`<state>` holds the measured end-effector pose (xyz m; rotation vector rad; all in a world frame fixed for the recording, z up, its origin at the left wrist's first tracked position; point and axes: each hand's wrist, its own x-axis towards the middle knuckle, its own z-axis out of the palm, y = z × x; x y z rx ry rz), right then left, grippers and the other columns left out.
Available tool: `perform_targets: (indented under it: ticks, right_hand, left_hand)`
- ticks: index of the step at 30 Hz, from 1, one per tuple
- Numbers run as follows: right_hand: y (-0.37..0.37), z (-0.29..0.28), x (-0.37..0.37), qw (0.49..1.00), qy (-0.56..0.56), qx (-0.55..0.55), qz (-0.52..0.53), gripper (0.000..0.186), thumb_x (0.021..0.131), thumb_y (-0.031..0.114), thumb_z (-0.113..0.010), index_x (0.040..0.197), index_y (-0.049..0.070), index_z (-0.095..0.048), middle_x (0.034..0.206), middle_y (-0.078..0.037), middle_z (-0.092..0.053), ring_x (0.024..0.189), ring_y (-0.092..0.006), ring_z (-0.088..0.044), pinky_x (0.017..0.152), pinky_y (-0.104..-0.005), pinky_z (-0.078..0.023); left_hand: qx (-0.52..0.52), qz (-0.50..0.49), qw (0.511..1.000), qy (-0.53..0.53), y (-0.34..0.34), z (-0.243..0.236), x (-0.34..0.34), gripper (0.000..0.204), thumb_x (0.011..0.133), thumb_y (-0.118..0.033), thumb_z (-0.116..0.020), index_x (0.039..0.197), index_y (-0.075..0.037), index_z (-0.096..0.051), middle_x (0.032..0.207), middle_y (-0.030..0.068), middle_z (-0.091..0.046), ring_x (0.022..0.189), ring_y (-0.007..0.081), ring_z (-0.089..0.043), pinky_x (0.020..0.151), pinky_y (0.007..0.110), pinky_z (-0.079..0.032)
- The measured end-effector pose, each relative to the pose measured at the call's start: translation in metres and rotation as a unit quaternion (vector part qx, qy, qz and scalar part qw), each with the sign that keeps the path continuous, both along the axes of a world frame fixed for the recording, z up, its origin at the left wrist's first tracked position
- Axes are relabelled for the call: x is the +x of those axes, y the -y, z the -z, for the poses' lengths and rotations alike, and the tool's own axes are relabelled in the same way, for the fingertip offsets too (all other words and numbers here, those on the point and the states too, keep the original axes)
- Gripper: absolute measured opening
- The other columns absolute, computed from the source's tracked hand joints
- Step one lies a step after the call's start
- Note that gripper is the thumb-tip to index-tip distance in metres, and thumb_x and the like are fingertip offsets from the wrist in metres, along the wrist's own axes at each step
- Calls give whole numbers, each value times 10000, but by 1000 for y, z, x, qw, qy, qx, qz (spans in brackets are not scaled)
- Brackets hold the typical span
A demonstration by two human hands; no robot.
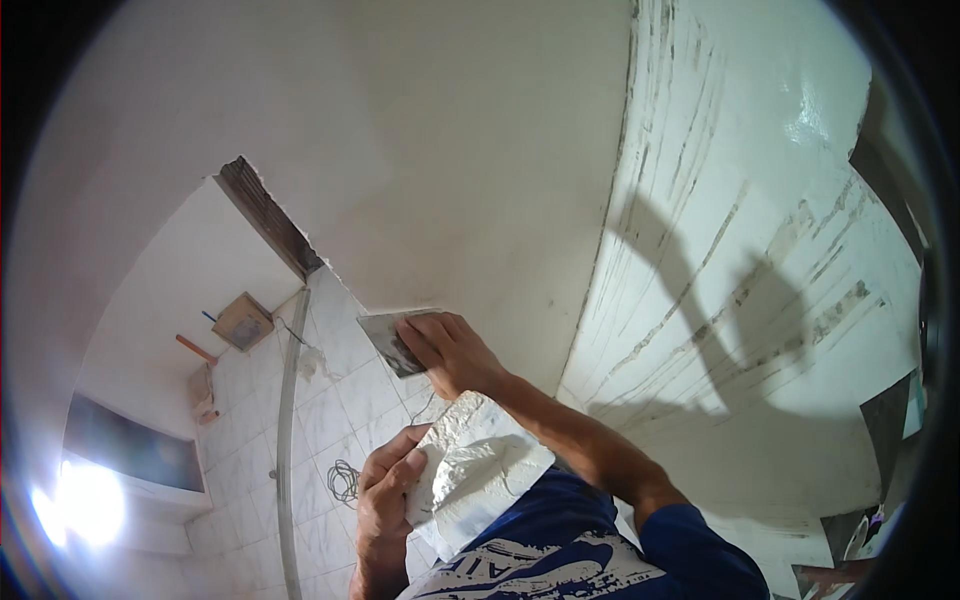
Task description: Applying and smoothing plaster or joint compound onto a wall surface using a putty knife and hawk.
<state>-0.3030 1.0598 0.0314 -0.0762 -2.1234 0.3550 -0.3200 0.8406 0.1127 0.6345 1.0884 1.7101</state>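
Note:
My left hand [388, 482] grips the edge of a flat plaster board [478, 530], held in front of my chest. A thick heap of white plaster [468, 465] lies on the board, ridged and uneven. Beyond it, my right hand [452, 350] is closed on a grey flat-bladed trowel [378, 330]. Its handle is hidden by my fingers. The blade is at the lower edge of a smooth pale wall surface [480, 180], close to where marble-patterned tiles begin. Whether the blade presses on the wall is hard to tell.
On the right, a white wall [740, 290] carries dark streaks and arm shadows. A brown recess [270, 215] opens at the upper left. A grey straight bar [290, 440] stands along the tiles [245, 450]; coiled wire [343, 482] hangs nearby. A bright lamp [85, 505] glares at lower left.

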Motion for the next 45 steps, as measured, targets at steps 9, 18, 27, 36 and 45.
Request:
perform_targets:
  ticks: [9, 18, 27, 36, 45]
  right_hand:
    - [-81, -205, 44, 931, -141, 295, 165, 452, 802, 47, -670, 1250, 42, -614, 1182, -104, -582, 1100, -283, -571, 965, -423, -469]
    - [-65, -250, 7, 917, -102, 356, 148, 332, 912, 51, -582, 1240, 1, -589, 1258, -186, -526, 1173, -355, -526, 1028, -471, -420]
    - [-56, -30, 10, 950, -7, 257, 177, 448, 927, 99, -533, 1361, -8, -535, 1384, -188, -466, 1239, -319, -488, 1019, -506, -394]
    - [-88, 57, 65, 989, -34, -135, 39, 341, 920, 80, -555, 1238, -43, -536, 1151, -193, -563, 1078, -326, -562, 939, -458, -451]
    - [-197, -37, 93, 887, -190, -216, 361, 300, 935, -1, -459, 1212, -114, -483, 1099, -279, -515, 993, -420, -534, 871, -473, -452]
  left_hand:
    - [-11, -21, 999, -31, 13, -1, 3, 447, 959, -190, -528, 1262, 138, -525, 1049, 148, -667, 850, 134, -647, 739, 234, -510]
    - [13, -24, 1000, -4, 11, 6, 3, 453, 965, -192, -528, 1276, 137, -513, 1051, 151, -668, 860, 139, -656, 739, 233, -518]
    - [16, -29, 999, -7, 6, 5, -1, 440, 955, -181, -535, 1249, 145, -522, 1056, 171, -676, 851, 143, -672, 751, 228, -530]
    - [-42, -9, 999, -28, -10, 2, -3, 456, 949, -203, -545, 1253, 136, -527, 1028, 141, -682, 812, 127, -654, 718, 232, -514]
    - [-40, -20, 998, -36, -5, -1, -4, 468, 926, -201, -562, 1250, 135, -531, 1010, 138, -688, 809, 129, -654, 720, 226, -509]
